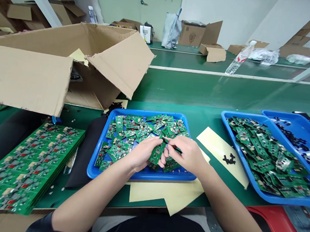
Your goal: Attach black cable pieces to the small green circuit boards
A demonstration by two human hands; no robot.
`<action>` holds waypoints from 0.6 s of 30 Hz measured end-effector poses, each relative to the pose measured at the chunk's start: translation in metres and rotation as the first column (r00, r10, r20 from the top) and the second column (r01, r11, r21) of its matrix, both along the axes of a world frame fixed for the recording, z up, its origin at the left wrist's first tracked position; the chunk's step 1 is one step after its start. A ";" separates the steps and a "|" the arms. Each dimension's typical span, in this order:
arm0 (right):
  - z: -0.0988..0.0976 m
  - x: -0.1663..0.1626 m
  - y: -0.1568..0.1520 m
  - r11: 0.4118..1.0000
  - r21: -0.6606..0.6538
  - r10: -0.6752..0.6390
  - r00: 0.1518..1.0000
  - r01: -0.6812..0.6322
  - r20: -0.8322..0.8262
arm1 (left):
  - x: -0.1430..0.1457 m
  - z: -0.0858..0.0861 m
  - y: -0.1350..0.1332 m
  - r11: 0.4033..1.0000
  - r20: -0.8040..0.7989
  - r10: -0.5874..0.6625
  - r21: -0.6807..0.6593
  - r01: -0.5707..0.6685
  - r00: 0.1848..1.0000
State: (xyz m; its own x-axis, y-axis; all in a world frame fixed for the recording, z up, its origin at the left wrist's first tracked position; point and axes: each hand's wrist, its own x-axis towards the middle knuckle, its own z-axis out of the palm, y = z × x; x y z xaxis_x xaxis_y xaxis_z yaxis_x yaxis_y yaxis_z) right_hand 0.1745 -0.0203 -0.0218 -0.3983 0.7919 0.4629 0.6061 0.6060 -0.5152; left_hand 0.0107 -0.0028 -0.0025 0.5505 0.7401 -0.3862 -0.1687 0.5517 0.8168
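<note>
My left hand [147, 151] grips a green circuit board [157, 153], held tilted over a blue tray [94, 164]. My right hand [186, 152] is pinched at the board's upper edge, where a small black part [165, 140] shows between the fingertips; its exact shape is hidden. Loose circuit boards [119, 149] lie heaped in the tray beneath both hands. To the right, a few small black parts [229, 158] rest on a sheet of yellowish paper [216, 146].
A second blue tray [225, 117] full of boards stands at right, beside another blue tray [303, 123] with small black parts. Stacked board panels [32, 160] lie at left, below an open cardboard box [27, 78]. A plastic bottle [240, 58] leans at the back.
</note>
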 end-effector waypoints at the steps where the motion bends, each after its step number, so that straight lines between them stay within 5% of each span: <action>1: 0.000 0.000 0.000 1.000 0.001 -0.002 1.000 0.002 0.000 | 0.000 0.000 0.000 1.000 -0.002 -0.003 0.008 0.003 1.000; 18: -0.003 0.005 0.004 0.987 0.005 -0.163 0.986 0.163 0.028 | -0.002 0.000 -0.002 0.945 -0.195 -0.088 0.293 0.144 0.977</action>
